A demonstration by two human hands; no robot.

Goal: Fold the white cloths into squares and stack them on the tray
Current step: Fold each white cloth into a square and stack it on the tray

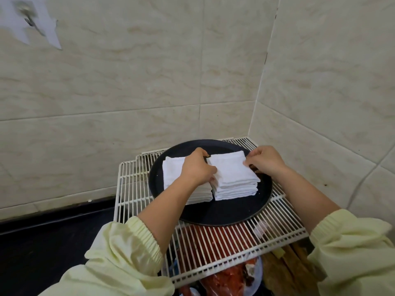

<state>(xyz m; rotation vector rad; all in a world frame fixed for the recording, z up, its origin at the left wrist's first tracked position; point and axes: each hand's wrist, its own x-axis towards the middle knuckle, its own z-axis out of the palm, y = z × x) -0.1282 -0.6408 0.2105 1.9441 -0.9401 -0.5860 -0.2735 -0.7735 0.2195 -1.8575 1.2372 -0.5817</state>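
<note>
White terry cloth (233, 169), probably soft, light and floppy, lies between the hands. The left hand (197, 167) and right hand (265, 160) pinch opposite edges, likely the best hold.

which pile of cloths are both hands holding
The right pile: left hand grips its left edge, right hand its right edge. The left pile lies partly behind the left hand.

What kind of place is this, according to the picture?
Probably a kitchen or service corner: tiled walls, a white wire rack holding a round black tray, and folded white cloths stacked on it.
</note>
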